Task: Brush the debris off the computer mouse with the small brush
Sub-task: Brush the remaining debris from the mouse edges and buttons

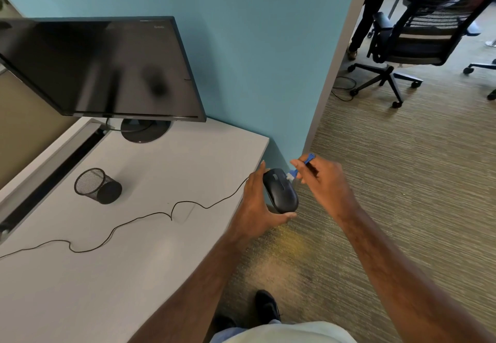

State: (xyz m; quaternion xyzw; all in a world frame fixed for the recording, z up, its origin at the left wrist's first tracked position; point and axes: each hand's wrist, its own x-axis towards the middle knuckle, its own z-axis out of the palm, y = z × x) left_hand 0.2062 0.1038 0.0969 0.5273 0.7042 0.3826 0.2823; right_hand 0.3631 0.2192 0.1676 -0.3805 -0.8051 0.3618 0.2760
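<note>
A black wired computer mouse (281, 191) is held in the air just past the right edge of the white desk (139, 248), over the carpet. My left hand (255, 205) grips it from the left side and underneath, top face up. My right hand (320, 179) pinches a small blue brush (300, 166) by its handle. The brush's pale bristles (290, 176) touch the front right of the mouse near the buttons. The mouse's thin black cable (171, 208) trails left across the desk.
A dark monitor (107, 68) stands at the back of the desk, and a black mesh pen cup (98, 185) lies on its side. A teal partition (268, 60) is behind. An office chair (418, 33) and a person's legs are at the far right on carpet.
</note>
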